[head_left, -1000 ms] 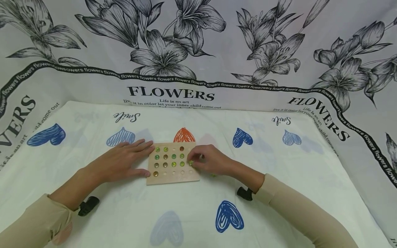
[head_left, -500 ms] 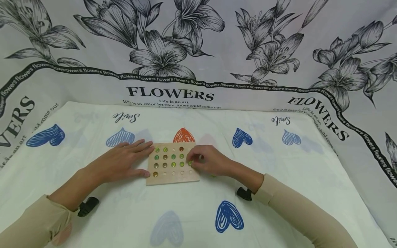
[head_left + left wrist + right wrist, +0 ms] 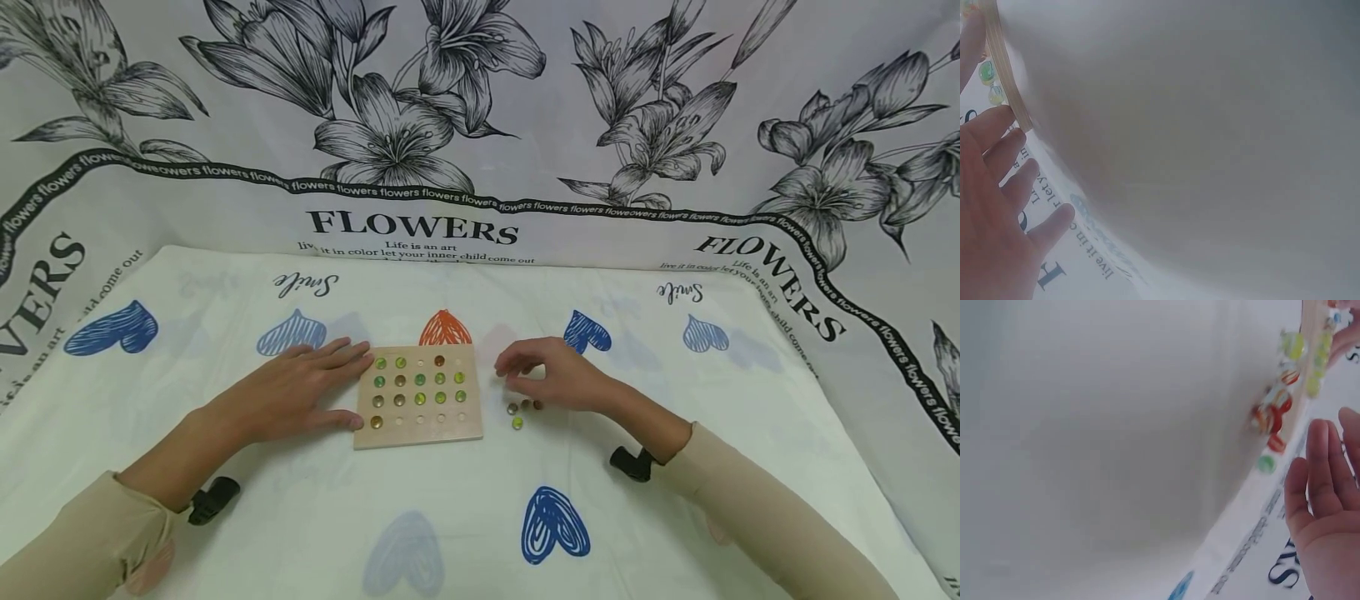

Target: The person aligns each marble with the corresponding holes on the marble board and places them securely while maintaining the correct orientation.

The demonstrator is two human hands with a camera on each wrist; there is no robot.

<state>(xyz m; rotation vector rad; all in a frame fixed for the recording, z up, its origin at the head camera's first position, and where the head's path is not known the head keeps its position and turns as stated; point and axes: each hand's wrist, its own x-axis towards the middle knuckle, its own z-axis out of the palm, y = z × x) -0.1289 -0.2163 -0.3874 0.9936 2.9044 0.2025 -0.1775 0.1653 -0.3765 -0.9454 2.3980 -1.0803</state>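
Observation:
A pale wooden board (image 3: 420, 433) with rows of round hollows lies flat on the cloth. Green, yellow-green and brownish marbles (image 3: 420, 398) fill many hollows; several in the front row and one at the back are bare. My left hand (image 3: 300, 392) lies spread at the board's left side, with fingertips and thumb touching its edge. To the board's right my right hand (image 3: 558, 375) hovers with loosely bent fingers and nothing between them. Below its fingers sit several loose marbles (image 3: 517, 423). The right wrist view shows red-swirled loose marbles (image 3: 1277, 444) and a green marble (image 3: 1266, 464) beside the board.
The white tablecloth (image 3: 315, 533) carries printed hearts, including an orange heart (image 3: 445, 327) behind the board and a dark blue heart (image 3: 555, 525) in front. A floral curtain (image 3: 525, 150) closes off the back. Black straps with small devices (image 3: 213, 500) hang at the wrists.
My right hand has let go of a green marble in a hollow at the board's right side and moved right, uncovering that column and the loose marbles. The left hand stays put.

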